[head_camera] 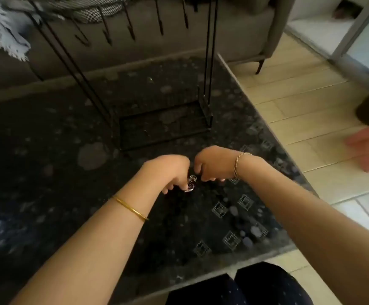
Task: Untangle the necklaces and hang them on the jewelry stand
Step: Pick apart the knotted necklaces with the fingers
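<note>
Dark speckled stone table (47,150) with a grey sofa (157,53) behind it, that's your workspace.

Starting on the left, your left hand (168,171) has its knuckles up and fingers curled under. The fingertips are pinching the shiny silver bit of the necklaces (191,184), which sits right at them and low against the stone. The rest of the chain is too fine and dark to trace on that surface, so I can't tell you which way its length runs.

Just right of that clump is your right hand (215,164), almost knuckle to knuckle with the left one. Its fingers are curled too, but I honestly can't tell if they've got chain in them or are just balled up next to it.

The bit that matters for what's next is this. The tangle sits in the small gap between your two sets of fingertips, a touch nearer the left ones. So any pulling apart would run sideways, left to right.

The jewelry stand (208,115) is straight out beyond your fingers, well apart from them. Its hooks (132,33) are way up above, and I don't see anything hung yet. My guess is you're early on, in the untangling part.

Further right there's tiled floor (300,95) and a blurry pinkish shape (368,148) at the edge, no idea what that is.
</note>
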The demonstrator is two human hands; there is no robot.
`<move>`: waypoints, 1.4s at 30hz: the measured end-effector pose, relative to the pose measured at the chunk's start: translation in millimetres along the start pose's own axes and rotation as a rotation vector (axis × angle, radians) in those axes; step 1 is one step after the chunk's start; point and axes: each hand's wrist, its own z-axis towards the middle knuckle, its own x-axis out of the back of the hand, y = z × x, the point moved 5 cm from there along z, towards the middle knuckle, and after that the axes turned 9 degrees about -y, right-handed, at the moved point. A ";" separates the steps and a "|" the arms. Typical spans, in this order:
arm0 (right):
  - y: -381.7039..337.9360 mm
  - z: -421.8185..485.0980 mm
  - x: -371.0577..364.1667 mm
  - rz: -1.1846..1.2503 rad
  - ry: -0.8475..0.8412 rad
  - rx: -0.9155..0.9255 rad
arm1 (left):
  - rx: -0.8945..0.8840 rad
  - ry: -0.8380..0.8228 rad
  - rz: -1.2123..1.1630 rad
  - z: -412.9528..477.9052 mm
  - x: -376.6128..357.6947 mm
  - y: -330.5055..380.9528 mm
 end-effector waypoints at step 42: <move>-11.1 -35.4 -80.9 1.742 0.694 0.312 | -0.397 0.562 -0.837 -53.1 -68.9 -27.6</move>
